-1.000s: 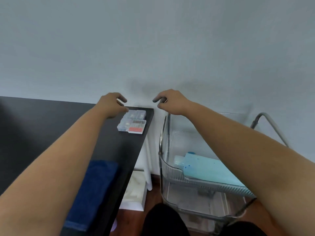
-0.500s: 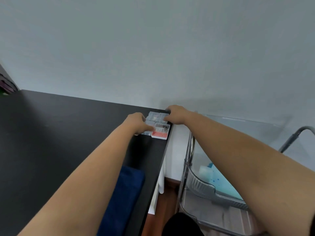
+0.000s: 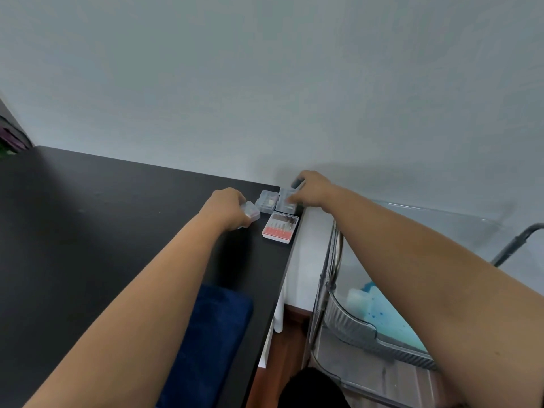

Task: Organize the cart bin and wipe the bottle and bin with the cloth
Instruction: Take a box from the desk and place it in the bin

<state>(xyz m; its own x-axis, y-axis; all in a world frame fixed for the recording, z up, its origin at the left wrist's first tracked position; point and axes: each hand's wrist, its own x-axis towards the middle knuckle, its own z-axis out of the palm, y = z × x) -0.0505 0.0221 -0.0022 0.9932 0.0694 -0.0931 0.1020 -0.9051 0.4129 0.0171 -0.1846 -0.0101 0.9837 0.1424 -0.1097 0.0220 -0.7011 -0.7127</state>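
Note:
Several small clear plastic cases lie at the far right corner of the black table point(image 3: 88, 245). My left hand point(image 3: 226, 209) grips one small clear case point(image 3: 251, 212) and holds it just off the group. My right hand point(image 3: 312, 188) closes on another clear case point(image 3: 285, 201) at the table's corner. Between them sit a third clear case point(image 3: 267, 201) and a case with a red insert point(image 3: 280, 228). A dark blue cloth point(image 3: 212, 334) lies near the table's right edge, partly under my left forearm. The clear cart bin point(image 3: 350, 328) stands to the right, holding a light blue pack point(image 3: 391, 316).
A grey wall rises behind the table and cart. The cart's metal frame point(image 3: 334, 272) and grey handle point(image 3: 512, 245) stand right of the table edge. White table legs point(image 3: 278, 316) and brown floor show in the gap. Dark items point(image 3: 11, 136) sit at the far left.
The view has swung left and down toward the table. Both hands went from hovering to closing on the small cases. My left hand has pulled one case away from the group.

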